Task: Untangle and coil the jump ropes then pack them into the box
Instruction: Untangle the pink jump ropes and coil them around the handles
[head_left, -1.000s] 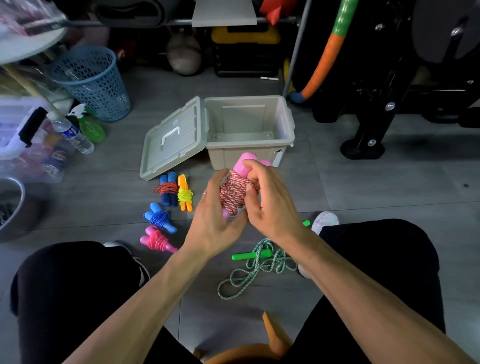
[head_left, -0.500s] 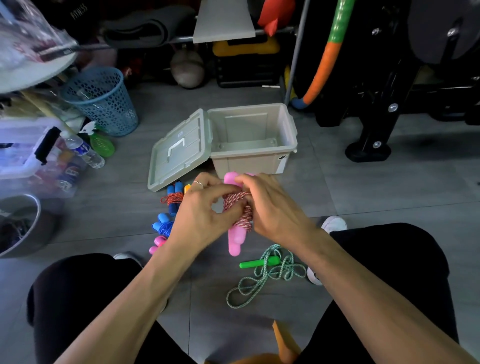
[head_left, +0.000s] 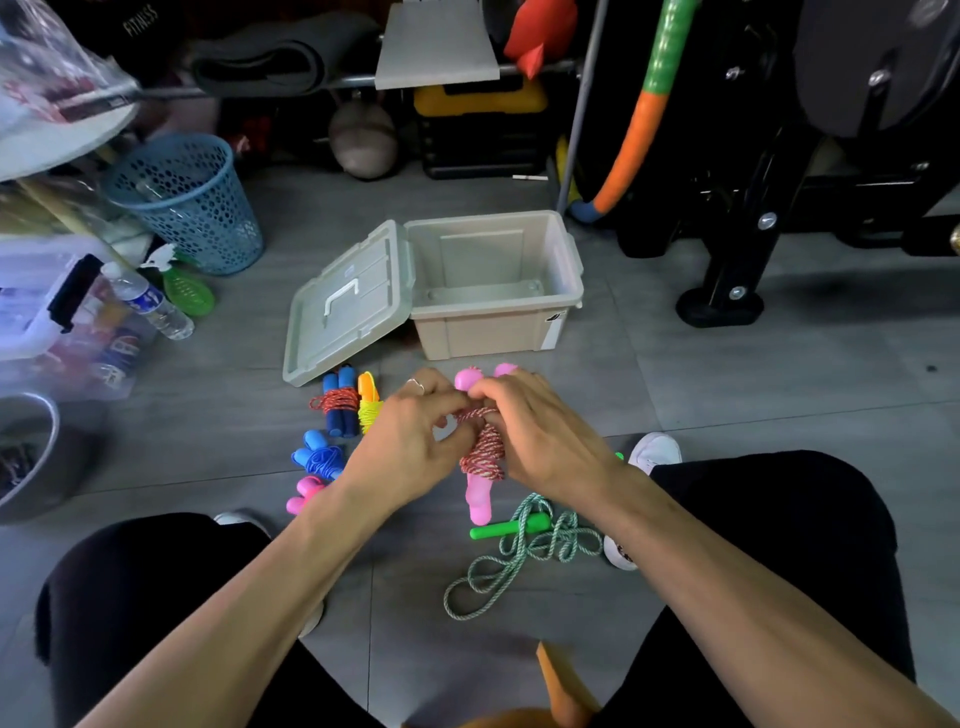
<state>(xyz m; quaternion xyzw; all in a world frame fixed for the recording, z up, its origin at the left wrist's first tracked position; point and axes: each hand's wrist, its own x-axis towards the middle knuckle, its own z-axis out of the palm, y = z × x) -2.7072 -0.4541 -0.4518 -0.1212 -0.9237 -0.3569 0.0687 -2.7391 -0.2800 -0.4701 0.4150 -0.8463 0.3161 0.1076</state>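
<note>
Below my fingers, on floor: green rope (head_left: 524, 551) loose, not coiled yet. My left hand (head_left: 410, 441) and right hand (head_left: 540, 431) both pinch red-white cord of pink-handled rope (head_left: 483, 452), last turns, I judge. Left of fingers: four wound ropes (head_left: 337, 410) wait on floor. Beyond fingers: box (head_left: 493, 291) open, nothing packed inside.
</note>
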